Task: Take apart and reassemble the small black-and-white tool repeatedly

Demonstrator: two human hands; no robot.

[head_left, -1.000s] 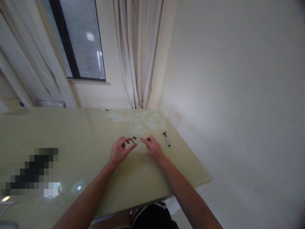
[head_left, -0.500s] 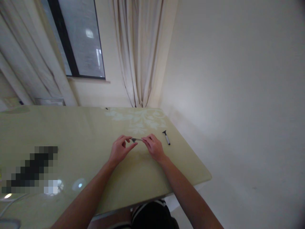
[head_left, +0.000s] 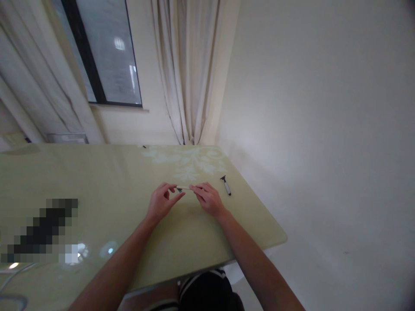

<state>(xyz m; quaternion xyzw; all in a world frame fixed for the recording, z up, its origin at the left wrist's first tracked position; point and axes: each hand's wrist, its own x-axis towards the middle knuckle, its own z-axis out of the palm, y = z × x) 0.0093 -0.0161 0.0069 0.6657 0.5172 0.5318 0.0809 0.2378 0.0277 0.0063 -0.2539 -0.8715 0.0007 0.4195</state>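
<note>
Between my hands, above the table, is a thin pale toothbrush (head_left: 183,187), held nearly level. Its small head, with dark greenish bristles facing down, is at the left end. My left hand (head_left: 159,201) has its curled fingers at that head, with the thumb stretched out just below the bristles. The fingers of my right hand (head_left: 209,199) are closed round the handle, hiding its far end. A razor (head_left: 226,185) with a dark head and a grey handle lies on the table, to the right of my right hand.
The pale green glossy table (head_left: 106,181) ends at a rounded corner on the right, close to a white wall (head_left: 317,129). A small dark piece (head_left: 144,147) lies at its far edge. A pixelated dark area and a cable (head_left: 16,274) are at left. Curtains (head_left: 191,73) hang behind.
The toothbrush has turned slightly in my fingers, showing a paler side. Both hands stay in nearly the same place, and the view has shifted only a little.
</note>
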